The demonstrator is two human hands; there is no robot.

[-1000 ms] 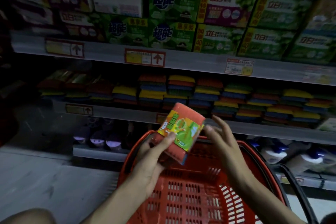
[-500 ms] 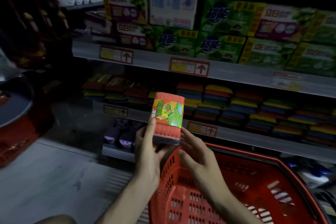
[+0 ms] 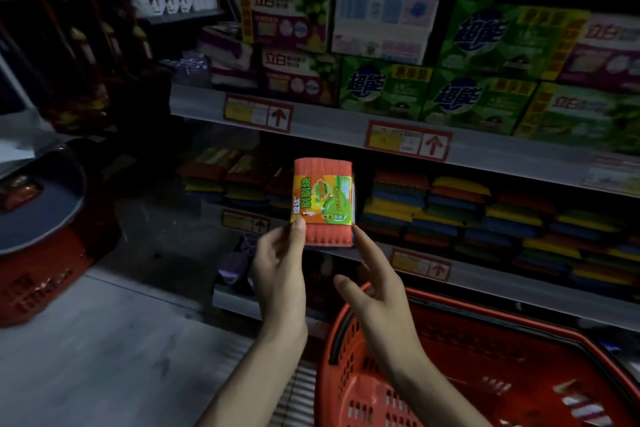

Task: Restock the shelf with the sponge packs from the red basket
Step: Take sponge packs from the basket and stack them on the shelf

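An orange sponge pack point(image 3: 323, 201) with a green and yellow label is held upright in front of the sponge shelf point(image 3: 485, 270). My left hand point(image 3: 280, 274) pinches its lower left corner. My right hand point(image 3: 377, 291) has its fingers spread, and one fingertip touches the pack's lower right corner. Below my right forearm is the red basket point(image 3: 450, 374), whose visible inside looks empty. Stacks of coloured sponge packs point(image 3: 485, 215) fill the shelf to the right of the held pack, and a few lie to its left point(image 3: 221, 173).
Green and purple soap boxes point(image 3: 433, 94) fill the shelf above. Price tags with red arrows point(image 3: 408, 140) line the shelf edges. A second red basket with a dark pan point(image 3: 38, 218) stands at the left. Bare grey floor point(image 3: 121, 340) lies between.
The pack rose out of the basket and turned upright toward the shelf. My right hand came in to touch its lower edge. The view swung left, so the basket now sits lower right.
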